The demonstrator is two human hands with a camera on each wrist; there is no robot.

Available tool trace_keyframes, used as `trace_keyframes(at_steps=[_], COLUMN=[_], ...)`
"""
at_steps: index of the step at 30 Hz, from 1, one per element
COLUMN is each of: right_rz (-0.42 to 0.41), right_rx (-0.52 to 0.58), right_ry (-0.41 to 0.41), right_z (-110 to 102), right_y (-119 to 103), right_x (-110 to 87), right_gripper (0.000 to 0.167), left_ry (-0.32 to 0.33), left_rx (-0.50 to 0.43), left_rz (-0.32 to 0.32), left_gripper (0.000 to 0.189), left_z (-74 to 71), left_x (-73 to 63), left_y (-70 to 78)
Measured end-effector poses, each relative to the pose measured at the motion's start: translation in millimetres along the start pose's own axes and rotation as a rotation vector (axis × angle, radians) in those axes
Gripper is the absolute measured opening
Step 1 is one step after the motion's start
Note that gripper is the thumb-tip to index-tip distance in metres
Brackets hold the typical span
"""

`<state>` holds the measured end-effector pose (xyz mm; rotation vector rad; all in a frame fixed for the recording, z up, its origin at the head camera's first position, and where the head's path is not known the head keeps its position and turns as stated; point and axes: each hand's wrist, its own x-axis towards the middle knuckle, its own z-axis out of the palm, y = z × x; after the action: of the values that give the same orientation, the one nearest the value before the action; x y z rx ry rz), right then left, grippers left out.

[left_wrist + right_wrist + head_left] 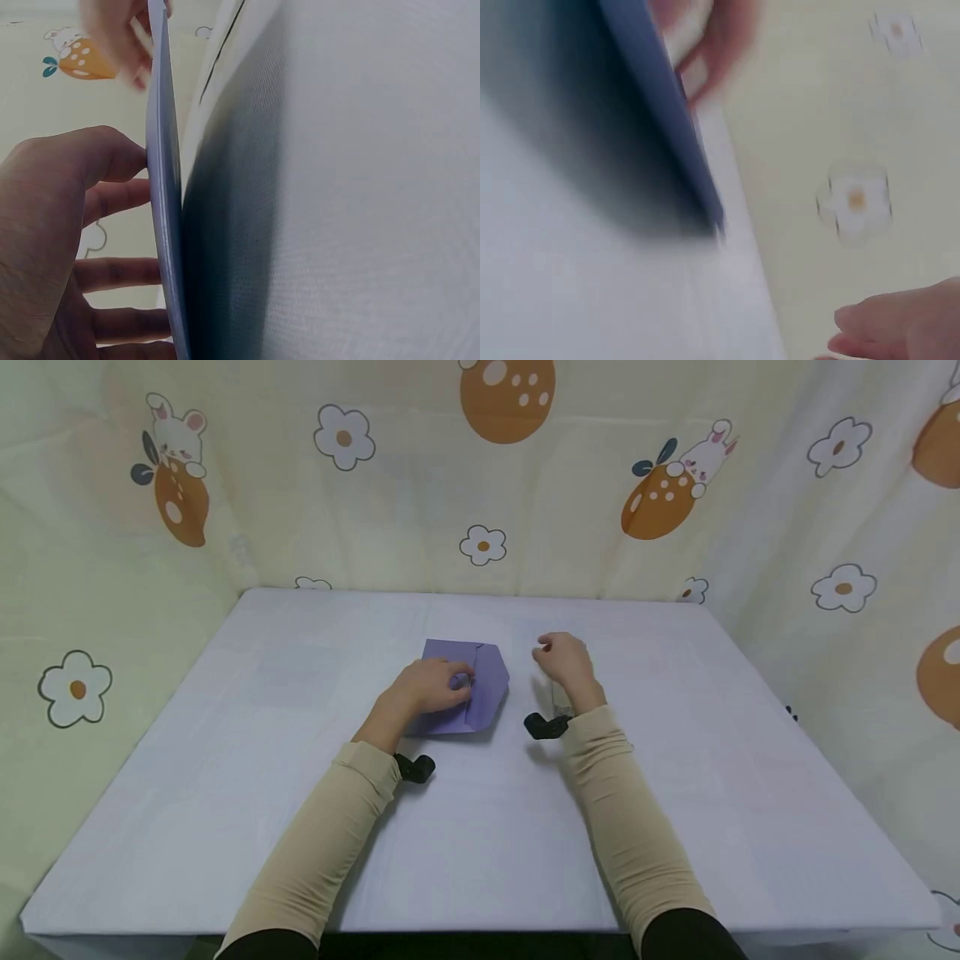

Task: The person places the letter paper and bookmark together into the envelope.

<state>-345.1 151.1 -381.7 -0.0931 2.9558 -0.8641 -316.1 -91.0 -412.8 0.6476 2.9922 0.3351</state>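
A purple folded paper (491, 681), shaped like an envelope with slanted corners at its right end, lies flat on the table. My left hand (435, 685) rests on it, the thumb and fingertips touching its upper face near a crease. In the left wrist view the paper (163, 195) appears edge-on, with the fingers (120, 274) of that hand reaching to its surface. To the right of the paper my right hand (566, 662) hovers above the table, fingers loosely bent and holding nothing. Its fingertips (851, 319) show at the lower right of the right wrist view.
A small pale object (560, 700) lies under the right wrist, partly hidden by it. Black wrist cameras (547, 726) stick out from both wrists. The table (675, 827) has a white cover, and a patterned curtain (405, 518) hangs around its back and sides.
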Motion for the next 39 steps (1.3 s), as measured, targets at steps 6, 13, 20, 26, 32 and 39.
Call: trace_keyframes(at_steps=[6, 13, 20, 26, 32, 39], right_rz=[0.236, 0.349, 0.316, 0.323, 0.323, 0.309], right_rx=[-0.078, -0.123, -0.197, -0.214, -0.258, -0.236], right_ry=[-0.021, -0.032, 0.013, 0.018, 0.009, 0.028], right_z=[-30, -24, -6, -1, 5, 7], right_y=[52, 76, 69, 63, 55, 52], right_x=[-8.8, -15.6, -11.6, -11.3, -10.4, -9.9], right_gripper=[0.059, 0.085, 0.093, 0.088, 0.093, 0.084], left_ry=[0.006, 0.007, 0.001, 0.005, 0.024, 0.038], left_rx=[0.015, 0.031, 0.046, 0.081, 0.103, 0.109], left_rz=[0.005, 0.004, -0.003, -0.014, -0.034, -0.046], left_gripper=[0.047, 0.047, 0.046, 0.046, 0.046, 0.047], left_z=[2.9, 0.7, 0.5, 3.5, 6.8, 5.9], left_x=[0.8, -3.2, -5.2, -4.2, -4.0, -4.6], left_y=[1.5, 3.2, 6.0, 8.1, 10.2, 11.6])
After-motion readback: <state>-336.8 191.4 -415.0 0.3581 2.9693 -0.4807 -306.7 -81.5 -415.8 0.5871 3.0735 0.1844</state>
